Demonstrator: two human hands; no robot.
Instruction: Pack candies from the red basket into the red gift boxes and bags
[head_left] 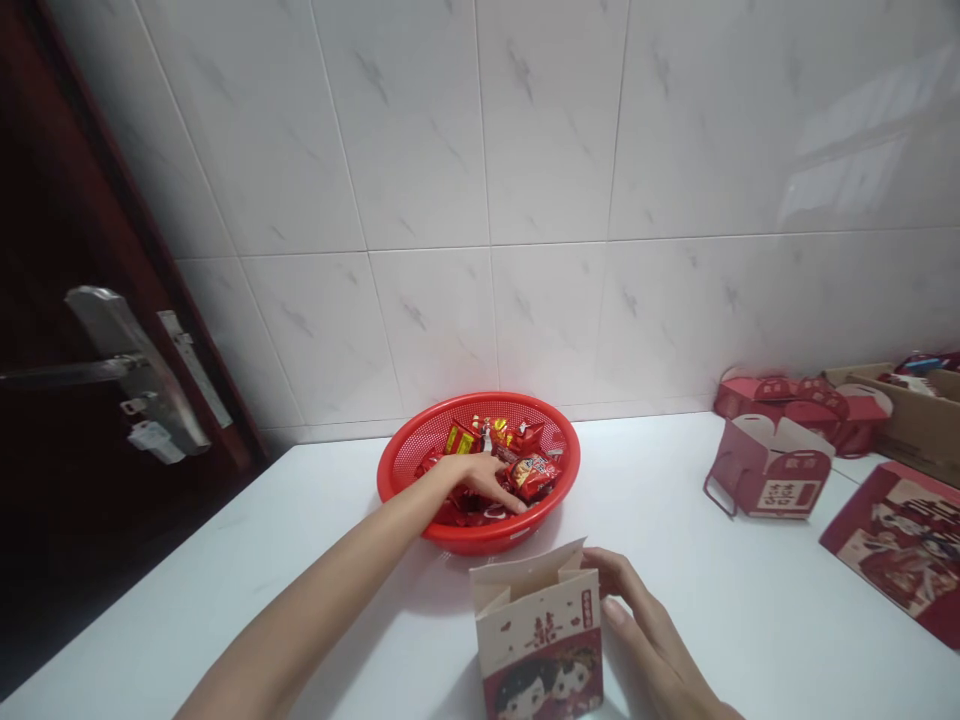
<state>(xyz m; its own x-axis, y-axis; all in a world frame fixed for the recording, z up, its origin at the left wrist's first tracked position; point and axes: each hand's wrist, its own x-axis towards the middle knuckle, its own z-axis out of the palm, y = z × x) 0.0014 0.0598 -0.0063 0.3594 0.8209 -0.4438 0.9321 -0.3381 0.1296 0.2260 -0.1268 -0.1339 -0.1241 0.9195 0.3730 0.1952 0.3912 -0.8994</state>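
A red plastic basket (480, 541) holds many wrapped sweets (534, 474), mostly in red wrappers. My left hand (484, 480) reaches in among them, its fingers spread and partly hidden by the wrappers; nothing can be seen gripped in it. In front of the basket stands an upright paper gift box (541, 640), cream and dark red with two cartoon figures, its top open. My right hand (645, 625) rests against the right side of this box, with fingers behind its edge and the thumb at the near side, gripping it.
An open pink-red box (776, 470) with a handle stands at the right. Behind it are more red boxes (855, 415) and a cardboard carton (919, 430). A printed red box (900, 540) lies at the right edge. A tiled wall closes the back; a dark door (75, 450) is at left.
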